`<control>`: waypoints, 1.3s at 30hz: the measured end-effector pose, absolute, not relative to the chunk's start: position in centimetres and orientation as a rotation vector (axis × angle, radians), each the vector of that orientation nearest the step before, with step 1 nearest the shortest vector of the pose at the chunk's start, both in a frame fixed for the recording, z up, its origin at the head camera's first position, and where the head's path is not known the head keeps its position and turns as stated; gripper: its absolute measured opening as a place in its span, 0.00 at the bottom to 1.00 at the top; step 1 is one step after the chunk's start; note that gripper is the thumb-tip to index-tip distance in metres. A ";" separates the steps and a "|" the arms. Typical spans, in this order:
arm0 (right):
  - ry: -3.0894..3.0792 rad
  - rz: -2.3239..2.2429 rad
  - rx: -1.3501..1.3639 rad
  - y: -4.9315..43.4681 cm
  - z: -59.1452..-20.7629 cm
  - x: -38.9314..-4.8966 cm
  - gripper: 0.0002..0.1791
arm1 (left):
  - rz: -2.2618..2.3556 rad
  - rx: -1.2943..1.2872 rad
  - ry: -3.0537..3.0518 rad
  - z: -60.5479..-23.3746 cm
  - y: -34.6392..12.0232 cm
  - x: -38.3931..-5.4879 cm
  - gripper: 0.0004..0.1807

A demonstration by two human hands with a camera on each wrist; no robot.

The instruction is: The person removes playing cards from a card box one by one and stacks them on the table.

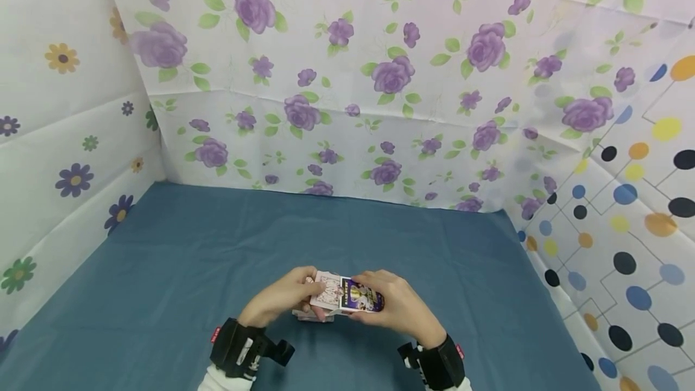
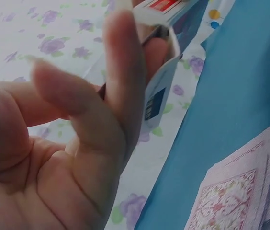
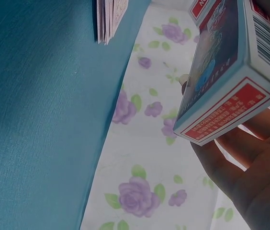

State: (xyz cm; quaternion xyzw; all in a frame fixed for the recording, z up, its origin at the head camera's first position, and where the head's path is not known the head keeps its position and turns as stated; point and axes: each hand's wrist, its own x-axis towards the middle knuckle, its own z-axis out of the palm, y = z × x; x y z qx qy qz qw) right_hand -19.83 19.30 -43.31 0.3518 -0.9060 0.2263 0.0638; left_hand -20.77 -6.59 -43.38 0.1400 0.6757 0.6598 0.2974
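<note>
Between the hands is a small playing card box (image 1: 362, 295), dark purple with white edges. Its printed side and red end panel face the right wrist view. The right hand (image 1: 399, 303) grips the box, with fingers (image 3: 254, 153) curled beneath it. At the box's left end, red-patterned playing cards (image 1: 327, 290) show under the left thumb. The left hand (image 1: 282, 296) pinches them there; in its wrist view the fingers (image 2: 125, 72) are at the box's open end. Below lies a loose stack of cards (image 2: 228, 201) with red floral backs, partly hidden in the head view.
A blue cloth (image 1: 244, 240) covers the table. Floral sheets (image 1: 336, 77) hang behind and at the left, and a dotted sheet (image 1: 624, 258) at the right. Black straps with small cameras (image 1: 236, 349) are on both wrists.
</note>
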 end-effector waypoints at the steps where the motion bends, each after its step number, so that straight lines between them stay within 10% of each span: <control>1: -2.739 0.686 1.062 19.3 -43.4 -19.8 0.31 | 1.757 0.378 1.786 -43.4 -6.8 -20.8 0.09; 39: -2.757 0.696 1.019 19.5 -43.2 -19.8 0.31 | 1.886 0.195 2.030 -44.1 -10.2 -22.1 0.11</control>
